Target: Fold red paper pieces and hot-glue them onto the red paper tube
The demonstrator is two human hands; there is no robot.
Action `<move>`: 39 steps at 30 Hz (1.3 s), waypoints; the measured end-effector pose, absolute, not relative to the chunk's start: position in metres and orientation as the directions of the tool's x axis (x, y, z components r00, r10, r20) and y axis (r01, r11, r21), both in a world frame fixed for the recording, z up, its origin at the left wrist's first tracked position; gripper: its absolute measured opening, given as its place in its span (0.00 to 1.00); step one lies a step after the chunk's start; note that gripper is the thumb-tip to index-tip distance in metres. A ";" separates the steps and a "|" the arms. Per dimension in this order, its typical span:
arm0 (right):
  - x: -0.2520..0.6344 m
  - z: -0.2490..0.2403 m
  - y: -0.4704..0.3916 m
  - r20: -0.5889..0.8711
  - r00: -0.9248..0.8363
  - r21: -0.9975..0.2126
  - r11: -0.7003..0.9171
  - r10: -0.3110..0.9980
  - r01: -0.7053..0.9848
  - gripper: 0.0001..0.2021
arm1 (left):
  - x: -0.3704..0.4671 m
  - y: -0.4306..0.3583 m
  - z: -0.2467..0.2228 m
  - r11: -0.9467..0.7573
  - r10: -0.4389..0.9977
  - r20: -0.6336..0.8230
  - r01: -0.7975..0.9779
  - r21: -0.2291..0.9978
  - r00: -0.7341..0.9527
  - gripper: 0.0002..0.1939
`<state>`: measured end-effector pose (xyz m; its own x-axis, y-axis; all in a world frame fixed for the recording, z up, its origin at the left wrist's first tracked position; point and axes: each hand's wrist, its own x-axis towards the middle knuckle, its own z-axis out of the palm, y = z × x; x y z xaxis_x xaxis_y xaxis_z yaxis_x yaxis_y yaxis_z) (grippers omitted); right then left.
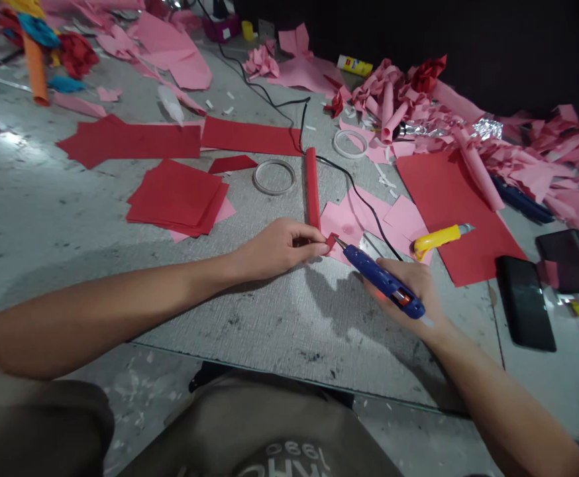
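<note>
While left fingers (313,251) pinch red paper scrap (331,242), right fingers (397,267) grip glue gun (379,275); tube (312,189) rolled, stacked squares (175,195) apparently unworked.

Glue gun (376,271) front-right of paper roll (312,189); phone (525,305) farther right.
</note>
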<state>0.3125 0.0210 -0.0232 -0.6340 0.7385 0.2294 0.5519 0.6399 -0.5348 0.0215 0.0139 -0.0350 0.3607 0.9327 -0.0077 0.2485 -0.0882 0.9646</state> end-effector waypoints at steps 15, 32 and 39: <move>0.313 -0.026 0.021 0.237 -0.631 -0.502 0.649 0.739 0.572 0.20 | 0.021 0.014 -0.034 -0.110 0.929 0.004 0.267 0.957 0.370 0.13; 0.313 -0.025 0.021 0.228 -0.636 -0.577 0.629 0.737 0.522 0.19 | 0.021 0.014 -0.034 -0.112 0.923 -0.003 0.276 0.955 0.384 0.14; 0.315 -0.027 0.020 0.218 -0.623 -0.536 0.626 0.751 0.567 0.19 | 0.021 0.016 -0.036 -0.107 0.927 0.001 0.260 0.960 0.376 0.13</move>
<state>0.3148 0.0202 -0.0268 -0.6234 0.7511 0.2175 0.5666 0.6256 -0.5362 0.0209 0.0156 -0.0356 0.3759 0.9267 0.0010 0.2602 -0.1066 0.9597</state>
